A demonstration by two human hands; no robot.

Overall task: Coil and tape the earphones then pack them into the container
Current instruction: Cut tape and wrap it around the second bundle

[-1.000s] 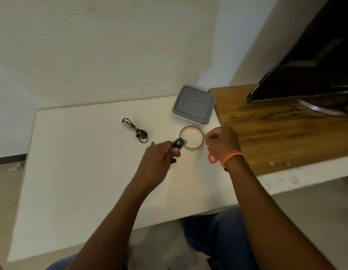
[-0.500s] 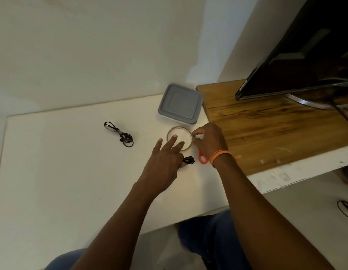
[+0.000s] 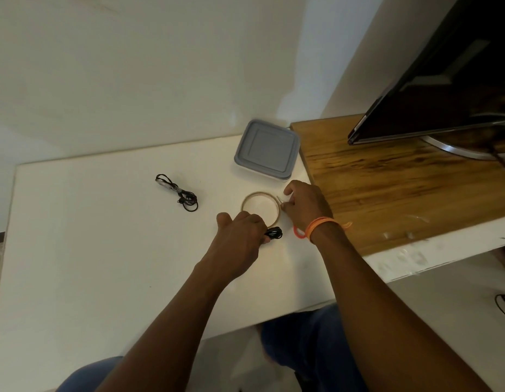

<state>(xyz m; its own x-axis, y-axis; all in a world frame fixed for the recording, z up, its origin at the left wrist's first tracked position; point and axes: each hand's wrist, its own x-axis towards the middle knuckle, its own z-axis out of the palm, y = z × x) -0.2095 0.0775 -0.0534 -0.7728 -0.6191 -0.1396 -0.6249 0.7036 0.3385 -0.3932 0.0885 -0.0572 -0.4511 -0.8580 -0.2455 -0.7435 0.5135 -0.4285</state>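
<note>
Centre of frame: a small coiled bundle of black earphones (image 3: 274, 232), thin glossy cord wound tight, sits at the tip of the left hand (image 3: 241, 232). The fingers curl down around the bundle's near side and hide that part of it. The left hand's knuckles also touch the near rim of the tape roll (image 3: 247, 201).

The tape roll lies flat just above, a thin tan ring with the white desk (image 3: 90, 250) showing through its hole. The right hand (image 3: 305, 206) sits at the ring's right edge, thumb and forefinger pinching a short loose end of tape (image 3: 280, 200) that stands clear of the roll. An orange band (image 3: 320, 225) circles that wrist. An orange-red loop (image 3: 298, 233), partly hidden by the wrist, lies on the desk beneath it; what it belongs to I cannot tell.

Left of centre, well apart: a second set of black earphones (image 3: 179, 192), loosely tangled, with a pale strip at its upper end.

Upper centre: the container (image 3: 266, 149), square with rounded corners, grey matt lid on, clear base just visible.

Right: a wooden top (image 3: 387, 188), strongly grained brown, butts against the desk. A dark screen (image 3: 443, 80) on a curved metal foot (image 3: 455, 149) stands on it. The desk surface is smooth and matt.
</note>
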